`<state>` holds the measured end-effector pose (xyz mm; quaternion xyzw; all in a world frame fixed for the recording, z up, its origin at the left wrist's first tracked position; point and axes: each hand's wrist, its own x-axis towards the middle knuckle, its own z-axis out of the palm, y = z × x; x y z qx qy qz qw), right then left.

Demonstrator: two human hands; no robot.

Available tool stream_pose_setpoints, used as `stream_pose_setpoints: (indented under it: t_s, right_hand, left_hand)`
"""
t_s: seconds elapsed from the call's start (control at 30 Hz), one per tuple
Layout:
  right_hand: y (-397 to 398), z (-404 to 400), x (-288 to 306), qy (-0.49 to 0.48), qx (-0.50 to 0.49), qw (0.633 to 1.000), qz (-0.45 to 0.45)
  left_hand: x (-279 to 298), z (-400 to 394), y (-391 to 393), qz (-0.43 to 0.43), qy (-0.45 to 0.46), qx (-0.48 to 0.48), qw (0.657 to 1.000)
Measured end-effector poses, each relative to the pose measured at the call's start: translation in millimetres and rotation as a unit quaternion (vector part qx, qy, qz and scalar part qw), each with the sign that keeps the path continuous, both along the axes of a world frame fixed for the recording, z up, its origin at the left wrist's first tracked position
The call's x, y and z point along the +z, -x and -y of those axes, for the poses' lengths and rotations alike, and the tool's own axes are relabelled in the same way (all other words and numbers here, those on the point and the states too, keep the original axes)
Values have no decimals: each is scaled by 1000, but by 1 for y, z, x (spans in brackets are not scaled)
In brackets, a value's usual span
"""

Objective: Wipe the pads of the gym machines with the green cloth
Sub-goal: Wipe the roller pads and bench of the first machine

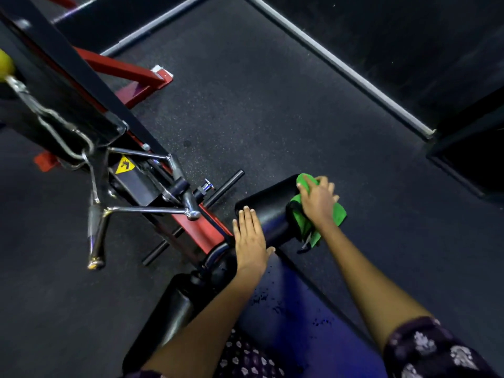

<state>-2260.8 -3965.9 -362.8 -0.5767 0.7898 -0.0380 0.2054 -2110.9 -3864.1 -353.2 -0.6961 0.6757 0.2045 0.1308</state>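
Observation:
A black roller pad (268, 211) of a red and black gym machine lies across the middle of the view. The green cloth (301, 225) is draped over the pad's right end. My right hand (317, 201) presses on the cloth with fingers curled around it. On the pad's left end my left hand (249, 236) rests flat, fingers straight. A second black roller pad (169, 309) sits lower left, partly hidden by my left forearm. The seat pad (294, 309) lies between my arms.
The red machine frame (207, 227) runs up to the left, with a chrome cable handle (101, 222) hanging from a carabiner. A black footrest bar (223, 188) sticks out beside the pad. Dark rubber floor (272, 105) surrounds the machine, and a grey-edged platform (381, 96) lies to the upper right.

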Motion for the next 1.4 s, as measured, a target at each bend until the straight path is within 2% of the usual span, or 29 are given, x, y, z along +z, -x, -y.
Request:
stream_pose_setpoints:
  t_s: [0.07,0.17,0.3,0.37,0.43,0.5,0.57,0.63,0.73,0.8,0.93,1.07,1.13,1.27,1.3,1.4]
  right_hand:
    - [-17,6,1,-7,20,999,-31]
    - [-53,-10,2,0,134,989,-63]
    - [-70,-39,7,44,278,960,2]
    - [-53,-37,7,61,319,946,-1]
    - [-24,-24,3,42,279,959,-41]
    - [3,-6,1,24,154,987,-42]
    - [9,10,1,11,66,998,-16]
    - [-3,18,0,-1,49,998,-37]
    - [-29,19,0,-6,80,993,-87]
    - [-48,15,1,-3,139,985,-100]
    - [-85,4,5,-5,269,959,-86]
    - [-76,8,11,-23,340,939,-51]
    - [-52,18,12,-34,329,942,-55]
    - [-3,28,10,-30,119,991,-46]
    - [-6,26,10,-35,121,991,-42]
    - [-29,7,11,-15,224,972,-63]
  left_hand:
    - [0,-1,1,11,-4,-3,1000]
    - [0,0,-3,1,-2,-10,1000]
    - [0,21,-20,-20,2,-40,999]
    - [-1,27,-27,-54,-18,-43,997]
    - [-2,27,-28,-95,-24,-28,995]
    - [-1,25,-25,-104,-15,-23,994]
    - [0,24,-22,-84,-18,-30,996]
    - [1,22,-17,-53,-18,-39,998]
    - [2,7,-7,-11,-9,-50,999]
    - [1,-3,-5,-31,16,-18,999]
    - [-3,-10,-1,26,38,-37,998]
    - [-7,-14,-2,76,41,-57,995]
    - [-11,-18,-4,37,70,-67,995]
    - [0,8,-13,-60,140,-48,987]
    - [3,20,-19,-73,115,-48,990]
    - [5,57,-41,-58,11,-28,998]
